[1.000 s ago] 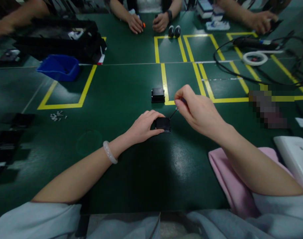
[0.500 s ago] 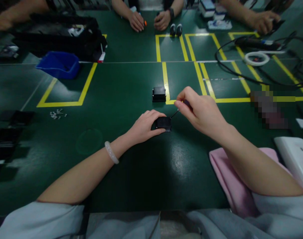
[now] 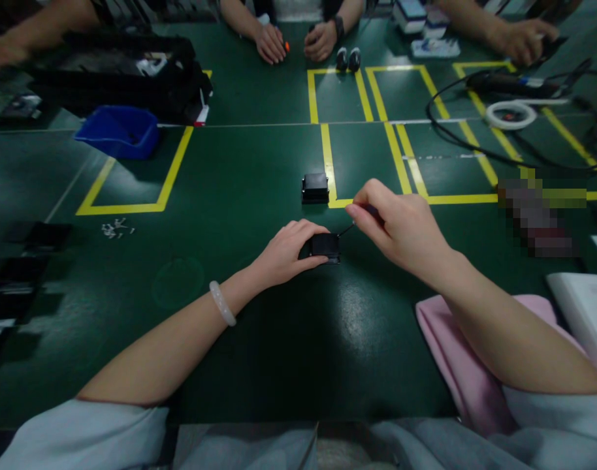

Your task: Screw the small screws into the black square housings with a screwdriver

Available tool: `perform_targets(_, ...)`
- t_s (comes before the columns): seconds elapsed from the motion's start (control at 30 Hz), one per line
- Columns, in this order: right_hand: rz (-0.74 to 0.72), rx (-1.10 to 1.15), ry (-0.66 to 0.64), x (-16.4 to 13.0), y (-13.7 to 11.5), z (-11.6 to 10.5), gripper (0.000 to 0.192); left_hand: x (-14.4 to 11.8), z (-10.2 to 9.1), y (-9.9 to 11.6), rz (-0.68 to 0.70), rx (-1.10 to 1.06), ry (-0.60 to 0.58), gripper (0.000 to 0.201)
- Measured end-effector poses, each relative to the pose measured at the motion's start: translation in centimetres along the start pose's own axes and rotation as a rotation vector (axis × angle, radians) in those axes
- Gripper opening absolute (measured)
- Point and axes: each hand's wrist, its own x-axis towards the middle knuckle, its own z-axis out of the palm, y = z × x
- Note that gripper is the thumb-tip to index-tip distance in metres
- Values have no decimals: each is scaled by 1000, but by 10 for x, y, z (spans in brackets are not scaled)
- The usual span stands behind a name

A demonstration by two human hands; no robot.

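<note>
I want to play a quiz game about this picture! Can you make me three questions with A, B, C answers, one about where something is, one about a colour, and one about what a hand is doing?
1. Where is the second black box?
A. On the pink cloth
B. On the table, just beyond the hands
C. Inside the bin

2. What colour is the bin?
A. Red
B. White
C. Blue

3. What is the left hand doing?
A. Gripping a small black box
B. Lying flat and empty
C. Holding a cup

Answers:
1 B, it sits by the yellow tape line.
2 C, the bin at the far left is blue.
3 A, its fingers close around the held box while the right hand points a thin tool at it.
</note>
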Motion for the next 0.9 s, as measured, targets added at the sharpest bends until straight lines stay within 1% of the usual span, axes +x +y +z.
perform_targets(0.1,5,17,13,0,-1,1,22,0,0,-1,1,3,0,36)
perform_targets(0.2,-13,12,22,0,-1,2,23,0,1,-1,-3,4,1,37)
perform_targets(0.33,-45,10,22,-1,0,1,29,0,1,-1,0,3,5,37)
perform_targets(0.4,-28,1,25,-1,0,1,30,0,1,-1,0,5,4,37)
perform_targets(0.53,18,1,31,0,-1,2,24,0,1,-2,1,7,2,37)
perform_targets(0.73,-17,-4,17,0,0,1,30,0,1,-1,-2,6,2,36)
perform_targets(0.8,2,-17,9,0,0,0,31,0,0,0,-1,5,2,36)
perform_targets(0.9,36,-5,13,0,-1,0,26,0,0,0,-1,10,5,36)
